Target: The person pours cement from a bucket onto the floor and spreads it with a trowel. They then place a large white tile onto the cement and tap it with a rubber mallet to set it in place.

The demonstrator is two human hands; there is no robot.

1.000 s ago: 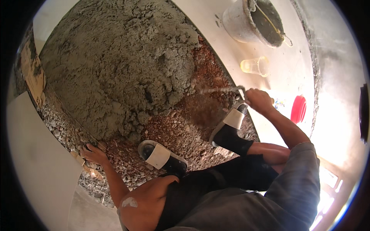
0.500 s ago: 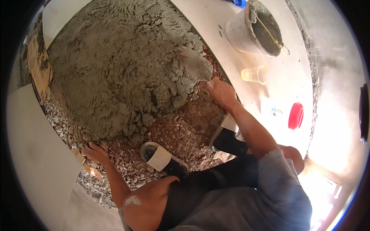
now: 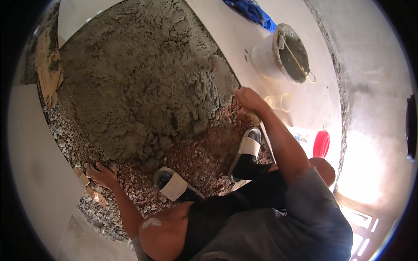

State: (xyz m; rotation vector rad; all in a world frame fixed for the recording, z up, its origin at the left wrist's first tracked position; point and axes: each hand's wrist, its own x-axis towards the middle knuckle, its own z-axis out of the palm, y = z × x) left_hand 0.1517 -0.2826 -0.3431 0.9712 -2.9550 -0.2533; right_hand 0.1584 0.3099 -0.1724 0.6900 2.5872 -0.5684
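- Clock directions refer to the whole view, 12 at the top edge; the wet mortar [image 3: 130,87] spreads from 9 to 12 o'clock, with rough, crumbly edges; the reddish rubble [image 3: 204,158] lies bare towards 6.
- Right hand [image 3: 250,98], at 2 o'clock: clenched around the grip of a trowel [image 3: 225,76]; the blurred blade points towards 12, at the mortar's border; whether it touches or hovers cannot be told.
- Left hand [image 3: 103,175], at 8 o'clock: fingers spread and set down on the loose stones, apparently grasping nothing; a torn cardboard piece [image 3: 98,196] lies just below it.
- Handling, as judged: the trowel should be light and stiff, best held by its grip, which wet mortar may make slippery; the mortar looks heavy, soft and clinging, better borne on the blade than in the fingers.
- Surroundings: mortar-filled bucket [image 3: 264,56] with a rope handle, between 1 and 2; clear cup [image 3: 284,102] at 2; red lid [image 3: 321,144] at 3.
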